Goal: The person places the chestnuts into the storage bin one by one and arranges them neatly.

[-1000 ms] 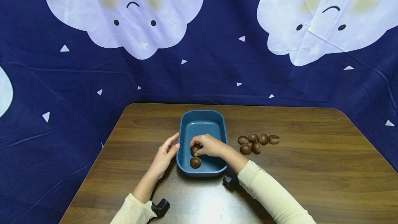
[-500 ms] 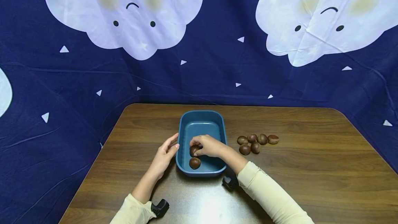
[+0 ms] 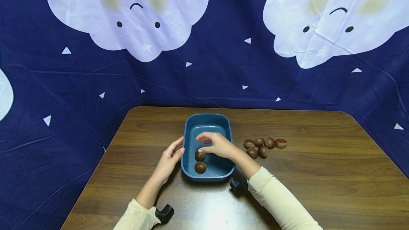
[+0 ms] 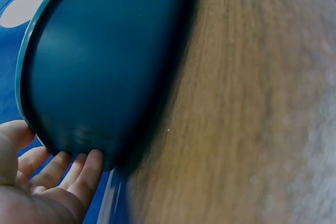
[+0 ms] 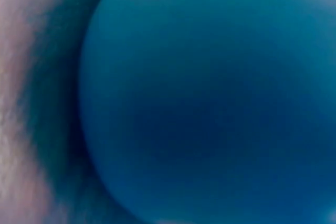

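A blue rectangular bin (image 3: pixel 207 179) stands on the table with two brown chestnuts in it, a front chestnut (image 3: pixel 200 168) and another chestnut (image 3: pixel 200 156) just behind. Over the bin hangs my right hand (image 3: pixel 218 145), thumb and fingers parted with nothing between them, the thumb overlapping the rear chestnut in the head view. My left hand (image 3: pixel 169 159) rests against the bin's left wall, its fingertips (image 4: pixel 94 156) touching the outer side in the left wrist view. The right wrist view is filled by the blurred blue bin (image 5: pixel 210 77); the right hand does not show there.
To the right of the bin, several chestnuts (image 3: pixel 262 151) lie in a cluster on the wooden table (image 3: pixel 319 166). A dark blue cloth (image 3: pixel 223 81) with clouds hangs behind the table's far edge. Black wrist cameras (image 3: pixel 164 213) sit by both sleeves.
My right hand has let go of the rear chestnut, which now lies in the bin. The hand has risen slightly away and its fingers have spread. The left hand keeps its place.
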`<state>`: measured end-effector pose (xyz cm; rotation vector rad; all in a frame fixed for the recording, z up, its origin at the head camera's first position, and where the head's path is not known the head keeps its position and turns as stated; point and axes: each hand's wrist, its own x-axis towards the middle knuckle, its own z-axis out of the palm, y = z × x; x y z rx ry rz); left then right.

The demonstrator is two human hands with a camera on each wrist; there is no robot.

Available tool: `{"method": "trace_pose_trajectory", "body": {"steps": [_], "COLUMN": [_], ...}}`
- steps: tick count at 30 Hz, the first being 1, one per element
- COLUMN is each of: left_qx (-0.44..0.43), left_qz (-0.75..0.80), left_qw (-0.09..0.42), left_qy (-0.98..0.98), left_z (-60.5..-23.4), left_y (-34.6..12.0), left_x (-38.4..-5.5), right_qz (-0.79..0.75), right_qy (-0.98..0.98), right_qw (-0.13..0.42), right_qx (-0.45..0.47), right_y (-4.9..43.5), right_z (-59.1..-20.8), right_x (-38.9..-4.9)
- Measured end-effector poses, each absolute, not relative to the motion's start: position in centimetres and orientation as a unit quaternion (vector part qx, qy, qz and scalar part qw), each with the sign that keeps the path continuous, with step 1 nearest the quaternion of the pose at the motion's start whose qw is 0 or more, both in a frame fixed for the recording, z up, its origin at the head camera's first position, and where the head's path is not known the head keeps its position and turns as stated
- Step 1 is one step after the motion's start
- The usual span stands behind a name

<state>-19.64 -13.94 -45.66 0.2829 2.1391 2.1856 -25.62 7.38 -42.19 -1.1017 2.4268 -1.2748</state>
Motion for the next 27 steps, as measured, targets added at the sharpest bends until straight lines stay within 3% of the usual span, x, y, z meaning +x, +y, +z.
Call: {"method": "trace_pose_trajectory", "body": {"steps": [14,27], "left_qx": [0.091,0.098], "left_qz": [0.696,0.704], "left_qw": [0.019,0.021], "left_qy": [0.712,0.703], "left_z": [-45.8,-45.9], "left_y": [-13.9,-13.9], "left_x": [-19.5,-19.7], "right_qz": [-0.494,-0.516], "right_qy": [0.804,0.816], "right_qw": [0.006,-0.058], "right_qx": [-0.329,-0.254], "right_y": [10.7,17.3], "right_z": [-38.5,-40.0], "right_x": [-22.7,-21.7]}}
